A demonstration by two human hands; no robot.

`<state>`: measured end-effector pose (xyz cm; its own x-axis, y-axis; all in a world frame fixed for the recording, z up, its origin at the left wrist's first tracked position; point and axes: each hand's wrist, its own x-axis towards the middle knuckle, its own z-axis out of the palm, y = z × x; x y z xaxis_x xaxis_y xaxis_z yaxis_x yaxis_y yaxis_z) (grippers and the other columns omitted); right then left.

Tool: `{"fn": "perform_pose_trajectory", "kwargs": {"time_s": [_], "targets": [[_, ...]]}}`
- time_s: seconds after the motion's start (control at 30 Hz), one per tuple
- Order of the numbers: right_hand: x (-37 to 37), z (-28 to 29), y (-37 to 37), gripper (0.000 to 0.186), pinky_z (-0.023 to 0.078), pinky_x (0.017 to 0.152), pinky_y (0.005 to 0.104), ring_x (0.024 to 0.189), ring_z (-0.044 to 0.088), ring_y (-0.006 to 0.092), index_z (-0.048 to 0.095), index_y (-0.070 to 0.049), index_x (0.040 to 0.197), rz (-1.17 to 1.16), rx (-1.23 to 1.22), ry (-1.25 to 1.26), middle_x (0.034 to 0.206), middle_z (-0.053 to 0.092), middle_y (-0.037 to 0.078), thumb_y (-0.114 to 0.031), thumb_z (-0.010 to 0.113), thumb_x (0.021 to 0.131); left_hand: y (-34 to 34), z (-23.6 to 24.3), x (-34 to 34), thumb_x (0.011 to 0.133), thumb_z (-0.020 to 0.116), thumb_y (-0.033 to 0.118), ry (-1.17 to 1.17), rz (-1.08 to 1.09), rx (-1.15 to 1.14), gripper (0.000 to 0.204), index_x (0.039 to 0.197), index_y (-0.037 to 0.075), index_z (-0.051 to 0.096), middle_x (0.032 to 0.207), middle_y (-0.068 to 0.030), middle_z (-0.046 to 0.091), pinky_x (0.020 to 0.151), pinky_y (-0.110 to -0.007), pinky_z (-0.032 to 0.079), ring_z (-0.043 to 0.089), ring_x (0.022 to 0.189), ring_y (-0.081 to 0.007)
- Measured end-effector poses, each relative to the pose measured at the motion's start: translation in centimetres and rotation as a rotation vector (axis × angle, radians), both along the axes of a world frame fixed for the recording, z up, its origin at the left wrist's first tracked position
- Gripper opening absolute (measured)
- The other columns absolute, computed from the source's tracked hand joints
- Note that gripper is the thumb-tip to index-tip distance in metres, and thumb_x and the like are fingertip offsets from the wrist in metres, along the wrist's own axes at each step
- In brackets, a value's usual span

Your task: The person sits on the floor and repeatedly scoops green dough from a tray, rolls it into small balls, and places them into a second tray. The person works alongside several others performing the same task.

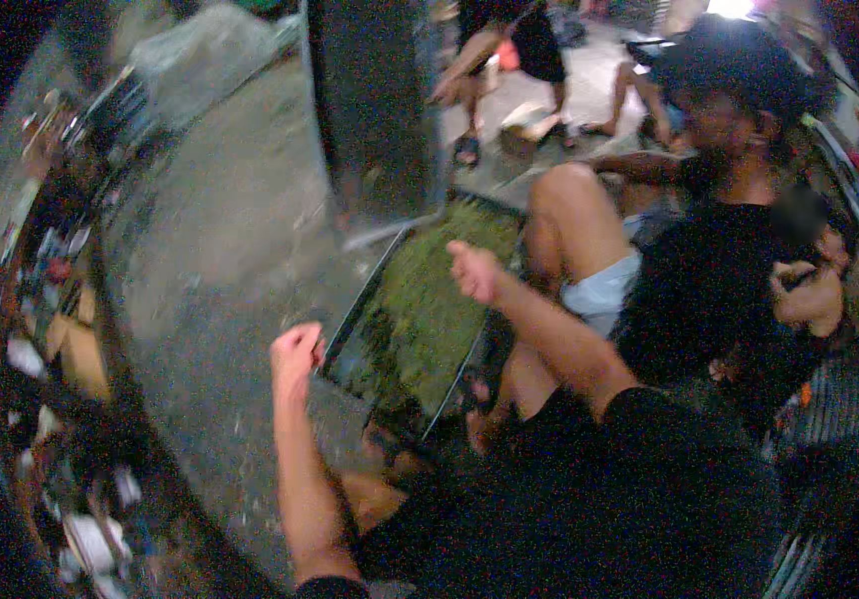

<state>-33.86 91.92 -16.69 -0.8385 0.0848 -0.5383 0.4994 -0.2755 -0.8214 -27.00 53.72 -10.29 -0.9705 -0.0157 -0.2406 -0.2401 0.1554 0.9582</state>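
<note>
A dark rectangular tray (359,297) lies on the floor before me, its bottom covered by a loose green, crumbly heap (420,309). My left hand (300,347) is curled closed beside the tray's near left edge. Over the right part of the green heap hangs my right hand (474,272), fingers bent inward. Blur hides whether either hand holds anything small. Just beyond the tray's far left end stands a tall dark panel or trough (380,110) with pale edges, apart from both hands.
A person in a dark hat and black shirt (689,280) sits close on my right, knees by the tray. Farther back are another person's legs (514,60) and a pale block (529,125). Cardboard (80,351) and clutter line the left. Grey concrete floor (220,230) spreads between.
</note>
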Motion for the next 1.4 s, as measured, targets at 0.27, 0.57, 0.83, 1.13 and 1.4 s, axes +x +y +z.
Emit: {"fn": "perform_pose_trajectory", "kwargs": {"time_s": [0.27,0.57,0.83,1.13,1.4], "targets": [[0.6,1.0,-1.5,0.047,0.02,0.032,0.028,0.036,0.029,0.0104,0.042,-0.015,0.06,-0.155,-0.086,0.01,0.05,0.04,0.0,-0.047,0.055,0.092,-1.6,0.3,-2.0,0.089,0.066,0.018,-0.033,0.024,-0.062,0.019,0.098,0.001,0.066,0.072,-0.0059,0.064,0.045,-0.027,0.047,0.056,0.052,-0.0111],[4.8,0.9,-4.9,0.017,0.039,0.041,0.028,0.05,0.051,0.013,0.056,-0.01,0.087,0.224,-0.226,-0.105,0.068,0.057,0.004,-0.025,0.062,0.088,-0.1,2.1,-0.8,0.095,0.057,0.024,-0.094,-0.033,-0.1,0.024,0.096,0.002,0.066,0.067,-0.0059,0.061,0.046,-0.028,0.045,0.055,0.051,-0.0118],[5.5,-10.9,-8.6,0.027,0.032,0.04,0.0246,0.042,0.039,0.0096,0.051,-0.015,0.077,0.054,-0.32,-0.349,0.06,0.05,0.0,-0.035,0.056,0.093,4.3,1.7,-3.5,0.096,0.055,0.026,-0.056,-0.08,-0.232,0.027,0.092,0.002,0.067,0.064,-0.0034,0.058,0.046,-0.027,0.042,0.05,0.049,-0.01],[-4.2,-22.0,5.3,0.017,0.043,0.044,0.036,0.051,0.052,0.0275,0.05,-0.006,0.081,0.176,-0.349,-0.228,0.069,0.054,0.015,-0.022,0.054,0.082,7.6,2.3,-4.3,0.095,0.056,0.026,0.055,-0.116,-0.296,0.027,0.09,0.003,0.068,0.061,-0.0013,0.058,0.046,-0.025,0.04,0.049,0.049,-0.0078],[-12.1,-9.9,7.4,0.033,0.059,0.049,0.0354,0.062,0.069,0.0301,0.053,0.01,0.104,-0.487,-0.124,0.085,0.1,0.067,0.025,-0.021,0.049,0.09,3.0,-3.1,-1.0,0.091,0.062,0.03,0.042,-0.087,-0.372,0.03,0.085,0.001,0.068,0.064,-0.0023,0.061,0.056,-0.029,0.042,0.053,0.057,-0.0102]]}}
